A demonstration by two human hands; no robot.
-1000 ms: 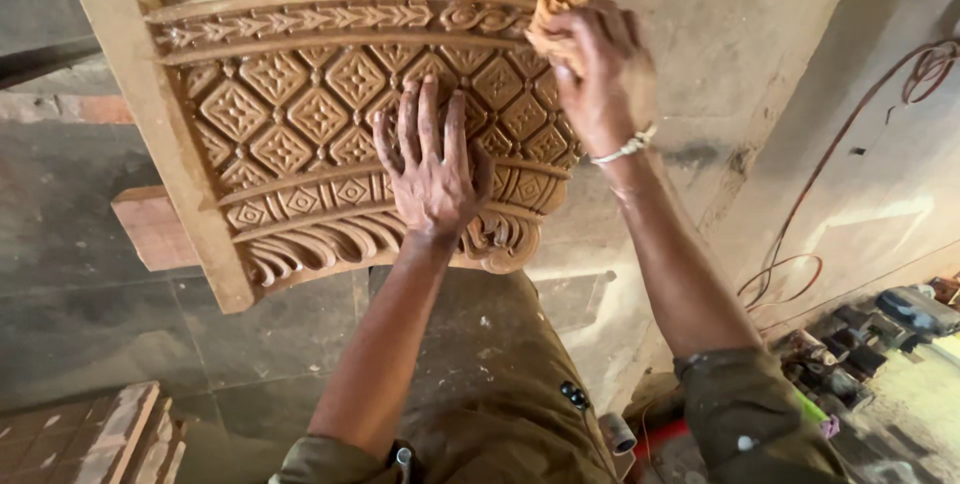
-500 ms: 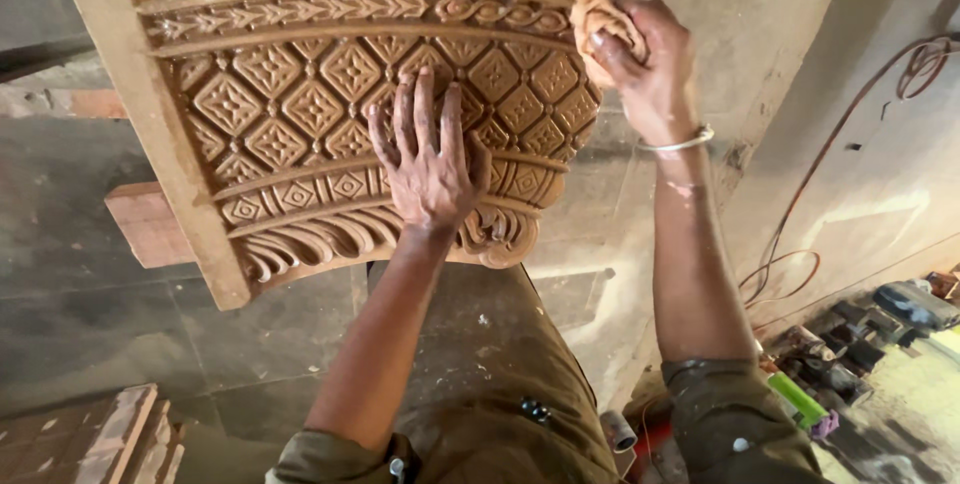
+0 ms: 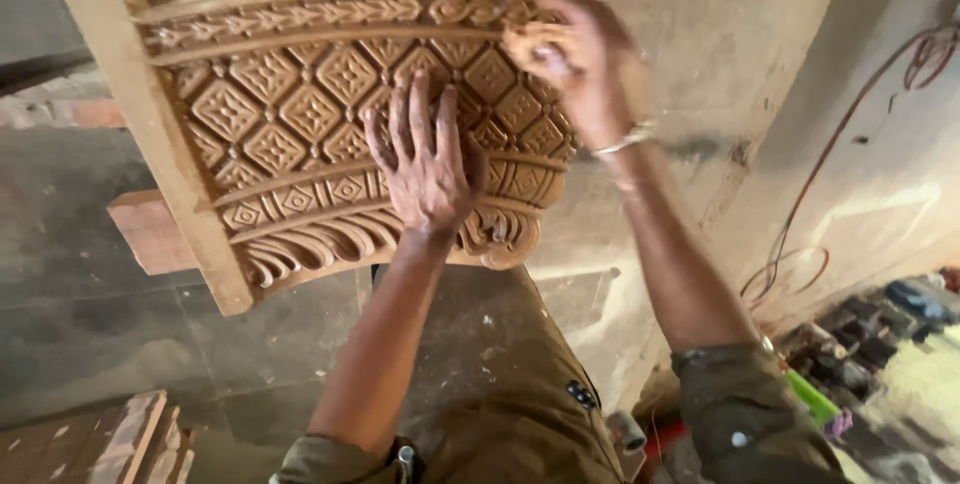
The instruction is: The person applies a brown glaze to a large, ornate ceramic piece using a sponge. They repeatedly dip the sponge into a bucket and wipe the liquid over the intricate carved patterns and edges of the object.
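Head view, looking down at a carved wooden panel (image 3: 330, 124) that sits in front of the person, upper-centre of frame, tilted, its curved face toward the camera

Panel detail: leaf band along the top, diamond lattice across the middle, narrower diamond band under that, scrolled leaf border at the bottom edge. Plain wooden frame rail (image 3: 150, 134) runs down its left side. A wooden block (image 3: 150, 232) pokes out from behind the rail at lower left

Left hand (image 3: 425, 159): flat on the carving, palm down, fingers spread and pointing up, covering the lower lattice and the narrow diamond band. Nothing gripped, just pressed against the surface

Right hand (image 3: 580, 64): at the panel's upper right corner, fingers curled around a small tan wad (image 3: 530, 44), looks like folded sandpaper or a pad, motion blur so can't tell which. Wad is pressed against the carving where the leaf band meets the lattice. Metal bangle (image 3: 622, 139) on that wrist

Around it: grey dusty floor (image 3: 90, 324) on the left, stacked wood pieces (image 3: 110, 439) bottom left corner, pale wall or slab (image 3: 720, 64) to the right with a reddish cable (image 3: 850, 134) looping across it, cluttered tools and a green item (image 3: 812, 399) bottom right, too blurred to identify
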